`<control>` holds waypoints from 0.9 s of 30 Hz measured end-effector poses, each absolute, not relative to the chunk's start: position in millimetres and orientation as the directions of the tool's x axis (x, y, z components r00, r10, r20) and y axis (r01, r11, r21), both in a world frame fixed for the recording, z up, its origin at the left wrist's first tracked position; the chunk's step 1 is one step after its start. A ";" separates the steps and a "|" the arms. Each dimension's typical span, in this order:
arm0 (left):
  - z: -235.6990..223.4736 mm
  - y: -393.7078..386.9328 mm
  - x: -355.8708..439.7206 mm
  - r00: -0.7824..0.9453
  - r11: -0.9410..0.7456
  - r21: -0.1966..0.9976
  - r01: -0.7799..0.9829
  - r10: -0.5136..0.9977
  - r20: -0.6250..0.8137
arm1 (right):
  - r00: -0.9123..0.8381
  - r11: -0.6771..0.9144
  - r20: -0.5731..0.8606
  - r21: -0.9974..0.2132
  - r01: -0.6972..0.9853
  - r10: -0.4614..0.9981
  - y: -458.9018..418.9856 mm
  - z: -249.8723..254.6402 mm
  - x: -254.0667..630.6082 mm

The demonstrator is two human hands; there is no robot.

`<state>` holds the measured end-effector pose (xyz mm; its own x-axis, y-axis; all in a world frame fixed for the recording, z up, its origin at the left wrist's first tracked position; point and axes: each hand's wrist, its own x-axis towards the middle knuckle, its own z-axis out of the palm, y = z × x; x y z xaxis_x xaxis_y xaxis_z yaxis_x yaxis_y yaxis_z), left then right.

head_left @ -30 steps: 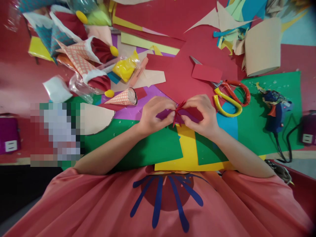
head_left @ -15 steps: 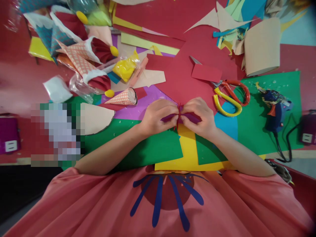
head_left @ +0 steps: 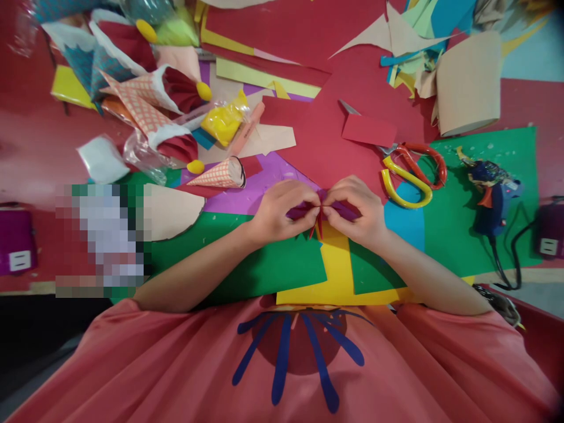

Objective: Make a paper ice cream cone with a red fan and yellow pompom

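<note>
A small folded piece of dark red paper (head_left: 320, 226) is pinched between both my hands, with thin edges poking out below the fingertips. My left hand (head_left: 282, 208) grips it from the left, thumb and fingers pressed together. From the other side my right hand (head_left: 358, 205) pinches the same piece, its fingertips nearly touching the left ones. Dark purple shows through the finger gaps; I cannot tell whether it belongs to the held piece. Beneath lie green sheets (head_left: 247, 258) and a yellow sheet (head_left: 337, 258). Right of my hands are scissors (head_left: 408, 202) with red and yellow handles, a red paper rectangle (head_left: 369, 130) over their blades.
A blue glue gun (head_left: 497, 202) lies at the right with its cord. At the left are a checked paper cone (head_left: 222, 175), a beige paper piece (head_left: 171, 211) and larger white-rimmed cones (head_left: 136, 100). A beige paper cylinder (head_left: 469, 85) stands beside paper scraps at the back right.
The held red paper has turned slightly: its edges stick out less above the fingertips and spread more below them. Both hands stay almost in place, still pinching it.
</note>
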<state>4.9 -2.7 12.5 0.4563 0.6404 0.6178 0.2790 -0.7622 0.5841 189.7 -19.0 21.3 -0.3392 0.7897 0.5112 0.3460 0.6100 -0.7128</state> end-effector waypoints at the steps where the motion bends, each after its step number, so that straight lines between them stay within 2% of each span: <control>1: 12.8 -2.7 4.8 0.458 -0.760 0.586 0.282 0.643 0.614 | -0.335 0.599 0.500 -0.720 0.351 0.798 -19.1 21.6 189.8; 9: 16.4 -2.3 3.9 0.478 -0.753 0.613 0.241 0.641 0.600 | -0.337 0.624 0.531 -0.719 0.307 0.777 -18.9 22.9 190.2; 20: 15.3 -1.3 4.1 0.485 -0.783 0.574 0.240 0.609 0.627 | -0.391 0.624 0.502 -0.717 0.310 0.771 -18.9 22.3 191.6; 27: 13.0 -2.8 4.8 0.485 -0.639 0.715 0.284 0.739 0.468 | -0.349 0.527 0.416 -0.778 0.341 0.840 -19.5 23.4 191.9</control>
<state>4.8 -2.8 13.0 0.4851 0.7387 0.4679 0.2842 -0.6392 0.7146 191.9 -19.5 23.4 -0.3495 0.8396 0.4159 0.3412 0.5274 -0.7781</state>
